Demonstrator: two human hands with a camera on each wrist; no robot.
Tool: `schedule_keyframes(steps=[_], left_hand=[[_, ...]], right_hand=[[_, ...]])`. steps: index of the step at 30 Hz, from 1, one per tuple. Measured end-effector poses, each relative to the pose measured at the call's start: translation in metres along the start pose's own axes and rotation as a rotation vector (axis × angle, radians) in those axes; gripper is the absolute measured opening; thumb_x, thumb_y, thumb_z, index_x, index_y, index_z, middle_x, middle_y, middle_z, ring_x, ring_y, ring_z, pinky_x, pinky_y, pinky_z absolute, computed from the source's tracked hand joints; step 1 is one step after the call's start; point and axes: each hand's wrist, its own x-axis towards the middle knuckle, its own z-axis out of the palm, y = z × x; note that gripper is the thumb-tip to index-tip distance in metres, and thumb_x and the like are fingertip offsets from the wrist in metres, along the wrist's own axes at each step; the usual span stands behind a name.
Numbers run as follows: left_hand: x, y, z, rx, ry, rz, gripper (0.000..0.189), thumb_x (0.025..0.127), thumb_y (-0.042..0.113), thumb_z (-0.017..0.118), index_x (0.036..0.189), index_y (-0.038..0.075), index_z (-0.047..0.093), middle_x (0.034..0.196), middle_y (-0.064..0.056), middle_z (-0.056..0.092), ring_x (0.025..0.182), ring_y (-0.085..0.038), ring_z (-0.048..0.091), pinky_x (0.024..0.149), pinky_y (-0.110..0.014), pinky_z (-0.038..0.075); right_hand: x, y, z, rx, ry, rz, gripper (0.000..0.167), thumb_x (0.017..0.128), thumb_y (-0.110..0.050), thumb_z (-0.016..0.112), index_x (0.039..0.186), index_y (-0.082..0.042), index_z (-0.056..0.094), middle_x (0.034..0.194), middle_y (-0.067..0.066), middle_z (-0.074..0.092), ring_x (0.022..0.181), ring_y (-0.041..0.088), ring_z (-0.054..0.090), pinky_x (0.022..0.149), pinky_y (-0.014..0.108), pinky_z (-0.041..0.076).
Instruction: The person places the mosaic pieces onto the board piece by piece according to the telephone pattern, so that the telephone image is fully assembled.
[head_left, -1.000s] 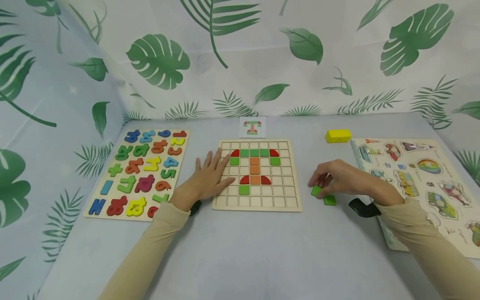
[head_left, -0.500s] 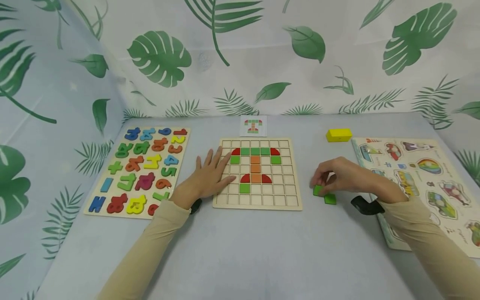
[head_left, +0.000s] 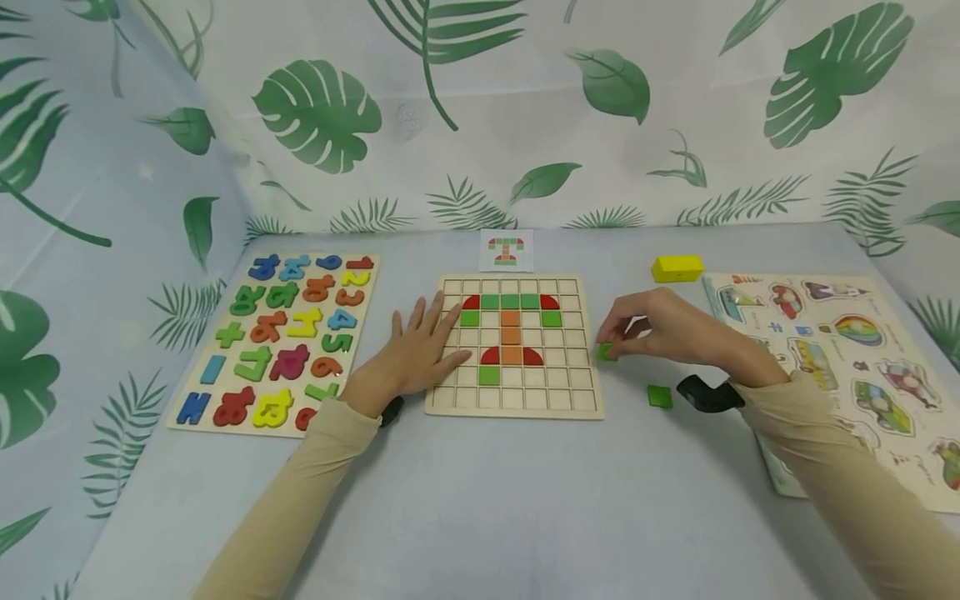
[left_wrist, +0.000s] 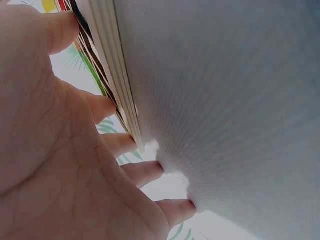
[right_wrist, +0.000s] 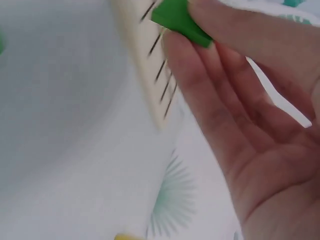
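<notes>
A wooden grid board [head_left: 525, 402] lies mid-table, with green, orange and red tiles set in a mushroom-like pattern. My left hand [head_left: 412, 358] rests on its left edge with fingers spread; in the left wrist view the thumb and a finger touch the board's side [left_wrist: 112, 60]. Just off the board's right edge, my right hand [head_left: 663, 333] pinches a green square tile [right_wrist: 181, 21] between thumb and fingers, above the table. Another green square tile [head_left: 660, 396] lies on the cloth below that hand.
Behind the board lies a small pattern card [head_left: 506, 251]. A number puzzle board [head_left: 285, 342] with colourful pieces is at the left. To the right are a yellow block [head_left: 677, 268] and a picture puzzle board [head_left: 847, 367], partly under the right forearm. A leaf-print curtain stands behind.
My right hand has lifted one green tile off the spot beside the other and carried it left and away from me, toward the board. The left hand has stayed still.
</notes>
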Motion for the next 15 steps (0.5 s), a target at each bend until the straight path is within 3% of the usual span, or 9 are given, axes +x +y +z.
schedule_keyframes(steps=[7, 15], left_hand=[[-0.002, 0.000, -0.001, -0.003, 0.000, 0.000, 0.081, 0.111, 0.050, 0.044, 0.169, 0.007, 0.009, 0.174, -0.022, -0.006, 0.158, -0.046, -0.007, 0.120, -0.073, -0.003], [-0.002, -0.001, 0.000, -0.008, 0.004, 0.003, 0.081, 0.111, 0.050, 0.044, 0.169, 0.008, 0.009, 0.174, -0.021, -0.007, 0.158, -0.046, -0.008, 0.120, -0.072, -0.004]], right_hand=[[0.029, -0.017, 0.016, 0.038, 0.089, -0.045, 0.018, 0.085, 0.004, 0.084, 0.096, -0.009, 0.080, 0.098, -0.001, 0.074, 0.090, 0.019, 0.070, 0.084, 0.035, 0.061], [0.054, -0.034, 0.040, 0.083, 0.067, -0.082, 0.016, 0.085, 0.003, 0.084, 0.098, -0.005, 0.081, 0.099, 0.002, 0.076, 0.095, 0.023, 0.070, 0.085, 0.040, 0.061]])
